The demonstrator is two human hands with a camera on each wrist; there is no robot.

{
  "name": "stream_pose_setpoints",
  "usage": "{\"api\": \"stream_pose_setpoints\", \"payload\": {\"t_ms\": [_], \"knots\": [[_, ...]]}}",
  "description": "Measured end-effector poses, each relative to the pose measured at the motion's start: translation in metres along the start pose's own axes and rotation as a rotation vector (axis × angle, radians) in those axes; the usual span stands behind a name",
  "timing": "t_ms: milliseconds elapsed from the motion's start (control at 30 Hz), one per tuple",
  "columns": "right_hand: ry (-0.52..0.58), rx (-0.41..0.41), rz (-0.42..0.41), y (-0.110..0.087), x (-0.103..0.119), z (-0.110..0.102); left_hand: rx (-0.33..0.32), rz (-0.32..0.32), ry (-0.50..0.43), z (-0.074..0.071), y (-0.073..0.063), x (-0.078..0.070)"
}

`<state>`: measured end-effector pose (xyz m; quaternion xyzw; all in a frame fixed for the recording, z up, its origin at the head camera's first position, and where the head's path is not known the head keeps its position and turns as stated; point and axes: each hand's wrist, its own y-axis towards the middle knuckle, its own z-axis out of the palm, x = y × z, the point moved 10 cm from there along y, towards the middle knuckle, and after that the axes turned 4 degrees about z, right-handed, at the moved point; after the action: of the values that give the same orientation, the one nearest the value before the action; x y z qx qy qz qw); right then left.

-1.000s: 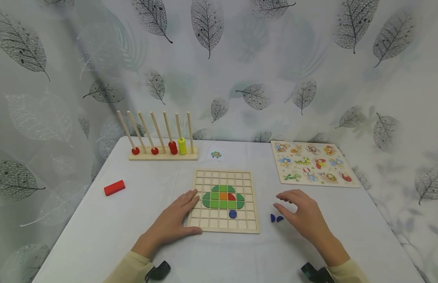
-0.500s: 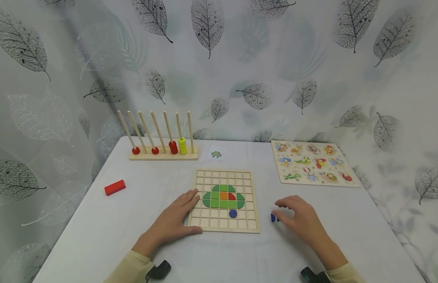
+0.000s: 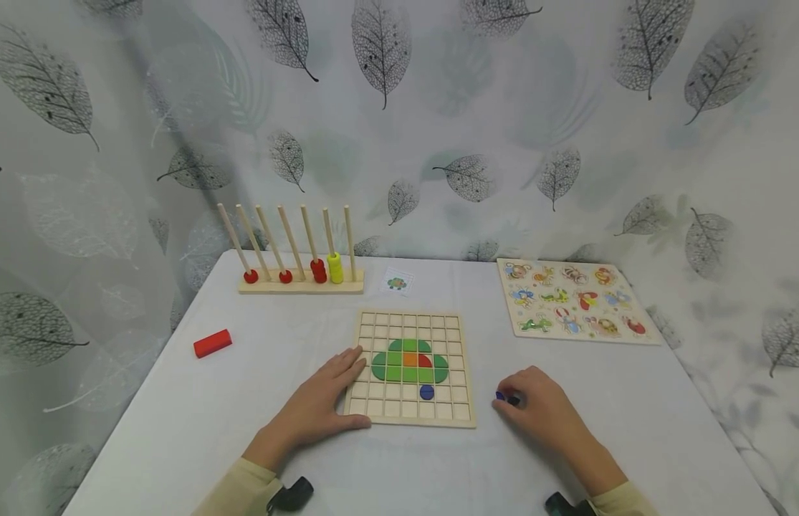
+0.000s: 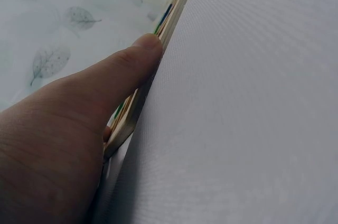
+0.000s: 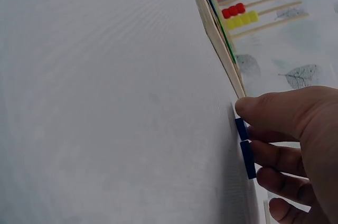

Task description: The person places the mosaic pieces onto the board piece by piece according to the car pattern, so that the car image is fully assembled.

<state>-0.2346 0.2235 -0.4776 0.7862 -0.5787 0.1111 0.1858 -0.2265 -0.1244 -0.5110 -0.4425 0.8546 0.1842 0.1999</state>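
My left hand (image 3: 319, 401) rests at the near left corner of a wooden grid board (image 3: 380, 409). Its fingers lie along the left side, and its thumb (image 4: 124, 65) touches the front edge. Set into the grid is a turtle-like mosaic of green pieces (image 3: 408, 374), an orange square (image 3: 409, 359) and a red piece (image 3: 425, 360), with a blue circle of two halves (image 3: 427, 392) below. Right of the board my right hand (image 3: 541, 405) pinches a small blue half-circle piece (image 5: 241, 129) between thumb and index finger. A second blue piece (image 5: 247, 159) lies beside it, by the other fingers.
A peg counting stand (image 3: 302, 287) with red and yellow beads stands at the back left. Behind the board lies a small pattern card (image 3: 397, 282). An insect picture puzzle (image 3: 570, 301) lies at the back right, a red block (image 3: 213, 343) at the left.
My right hand has come down towards me onto the blue pieces, and its thumb and index finger have closed around one. The left hand has stayed on the board.
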Motion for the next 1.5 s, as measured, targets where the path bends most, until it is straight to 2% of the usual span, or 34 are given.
{"api": "stream_pose_setpoints", "payload": {"t_ms": [200, 633, 900, 1233, 1500], "knots": [[-0.003, -0.028, -0.034, -0.001, 0.004, -0.002, -0.002, -0.002, 0.011, 0.001, 0.001, 0.000], [0.001, -0.039, -0.036, -0.002, 0.003, 0.000, -0.007, 0.001, 0.008, 0.002, -0.001, 0.002], [0.021, -0.115, -0.088, -0.002, 0.014, -0.017, -0.003, -0.001, 0.009, 0.001, 0.000, 0.001], [0.076, -0.144, -0.097, 0.003, 0.022, -0.030, 0.007, -0.002, 0.007, 0.001, 0.000, -0.001], [0.091, -0.196, -0.172, 0.005, 0.034, -0.040, 0.000, 0.001, 0.007, 0.000, 0.000, -0.001]]}}
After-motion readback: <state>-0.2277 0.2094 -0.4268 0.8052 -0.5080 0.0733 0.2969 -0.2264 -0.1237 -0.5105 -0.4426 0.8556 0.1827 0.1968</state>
